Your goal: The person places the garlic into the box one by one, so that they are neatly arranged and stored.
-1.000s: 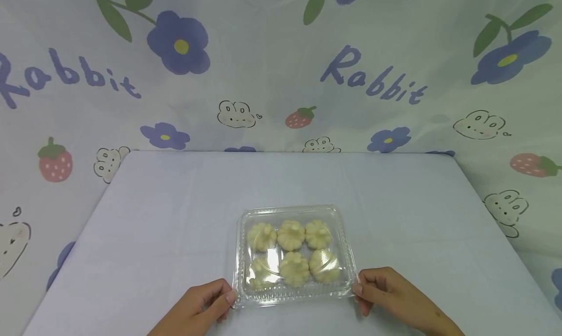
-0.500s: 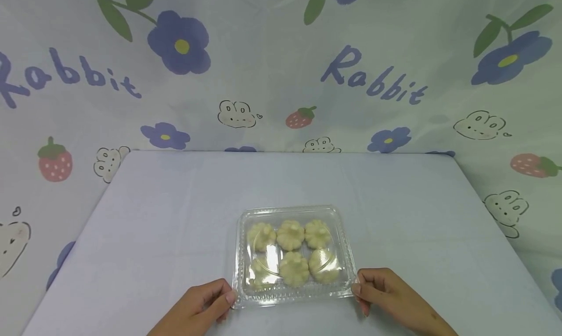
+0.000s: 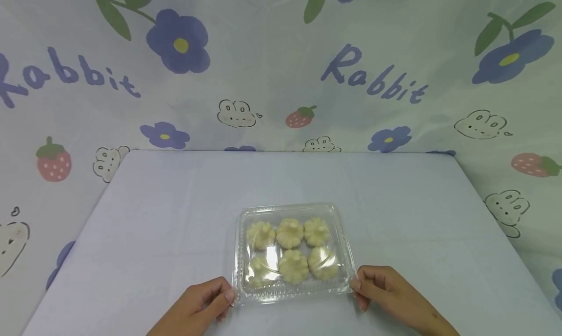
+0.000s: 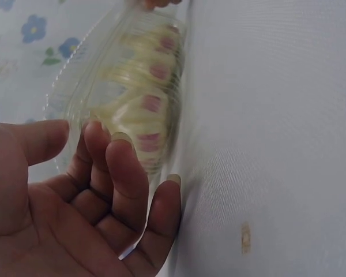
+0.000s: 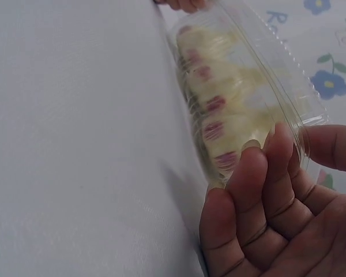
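Observation:
A clear plastic clamshell box (image 3: 290, 295) lies near the front of the table, its lid down. Inside sit several pale yellow, ribbed, pumpkin-shaped buns (image 3: 293, 266) in two rows; in the wrist views their sides show dark pink patches (image 4: 150, 103). My left hand (image 3: 199, 302) pinches the rim at the near left corner between thumb and fingers. At the near right corner my right hand (image 3: 386, 292) pinches the rim likewise. In the right wrist view the thumb (image 5: 333, 148) lies on one side of the rim and the curled fingertips on the other. Glare covers part of the lid.
A white cloth covers the table (image 3: 175, 204). Behind it and along both sides hangs a curtain (image 3: 263, 58) printed with flowers, strawberries, rabbits and lettering.
The box and my right hand have shifted very slightly away from the front edge. Both hands keep their hold on the rim.

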Motion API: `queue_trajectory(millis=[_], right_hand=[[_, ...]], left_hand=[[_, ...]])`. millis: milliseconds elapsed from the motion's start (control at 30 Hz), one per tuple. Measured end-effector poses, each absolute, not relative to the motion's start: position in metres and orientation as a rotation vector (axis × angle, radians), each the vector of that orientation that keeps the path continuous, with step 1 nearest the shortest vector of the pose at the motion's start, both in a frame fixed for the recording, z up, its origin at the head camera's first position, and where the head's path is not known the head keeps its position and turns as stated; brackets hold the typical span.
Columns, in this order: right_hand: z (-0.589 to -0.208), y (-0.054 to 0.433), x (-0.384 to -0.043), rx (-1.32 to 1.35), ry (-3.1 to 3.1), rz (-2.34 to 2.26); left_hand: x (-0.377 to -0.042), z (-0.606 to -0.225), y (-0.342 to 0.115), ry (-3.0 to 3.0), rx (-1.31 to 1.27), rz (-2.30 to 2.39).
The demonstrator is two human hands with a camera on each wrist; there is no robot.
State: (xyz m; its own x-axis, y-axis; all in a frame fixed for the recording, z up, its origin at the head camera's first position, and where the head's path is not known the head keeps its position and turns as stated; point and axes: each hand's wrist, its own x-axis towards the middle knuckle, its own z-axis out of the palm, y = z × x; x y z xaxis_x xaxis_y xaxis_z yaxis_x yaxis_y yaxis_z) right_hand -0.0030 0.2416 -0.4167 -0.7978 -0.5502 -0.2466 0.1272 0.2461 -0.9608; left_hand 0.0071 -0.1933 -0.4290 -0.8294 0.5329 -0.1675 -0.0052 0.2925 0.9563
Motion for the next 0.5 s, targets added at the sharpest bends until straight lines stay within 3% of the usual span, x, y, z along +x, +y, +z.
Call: queue_trajectory(millis=[500], right_hand=[[-0.4133, 0.2369, -0.005, -0.274, 2.004, -1.583]], left_hand=[[0.0002, -0.4263, -0.1923, 2.168, 0.462, 1.534]])
